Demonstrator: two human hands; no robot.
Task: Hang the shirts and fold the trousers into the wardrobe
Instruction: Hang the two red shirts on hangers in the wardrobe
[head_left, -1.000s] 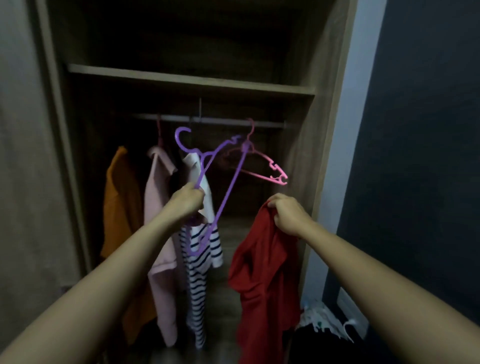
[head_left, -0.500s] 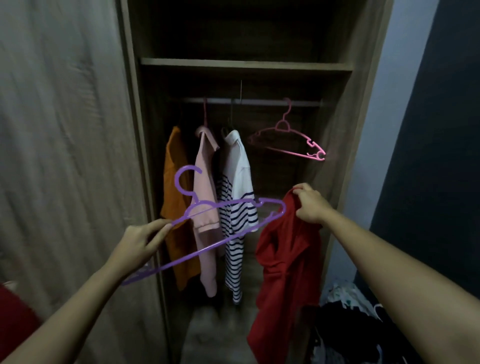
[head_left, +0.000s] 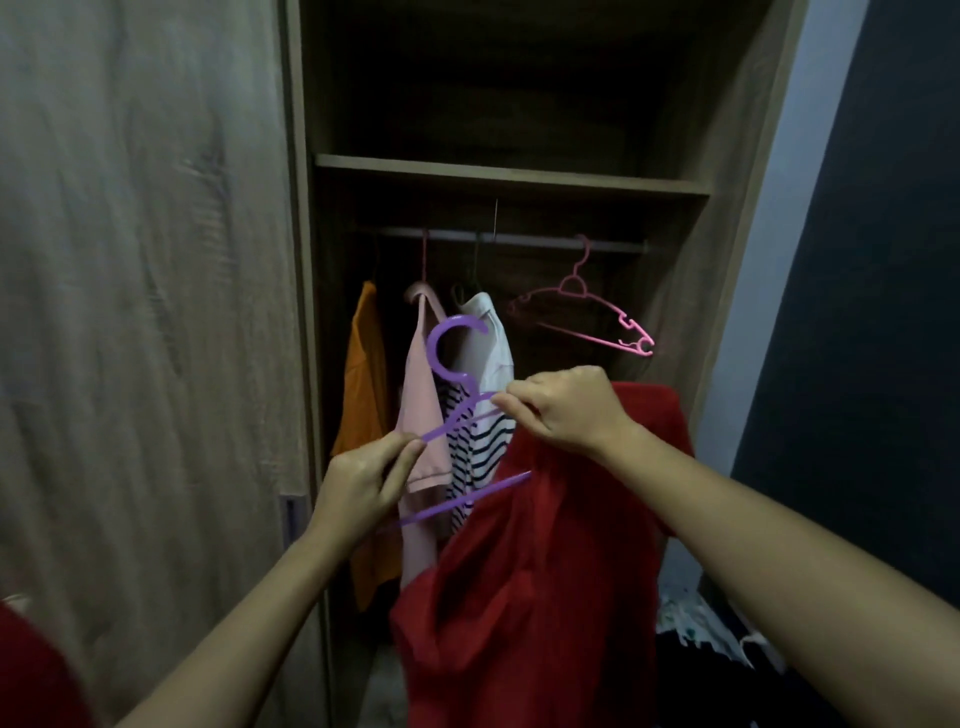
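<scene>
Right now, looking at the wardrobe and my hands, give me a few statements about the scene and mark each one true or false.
1. The left hand pinches the purple plastic hanger. True.
2. The right hand holds a blue shirt. False: it grips the red shirt.
3. The pink plastic hanger on the metal rail carries a shirt. False: it hangs bare.
4. The white shirt with dark stripes hangs to the right of the pale pink shirt. True.
5. The orange shirt lies folded on the wooden shelf. False: it hangs below the shelf, leftmost of the garments.

glossy plastic purple hanger (head_left: 457, 374) — matt wood-grain wardrobe (head_left: 156, 260).
</scene>
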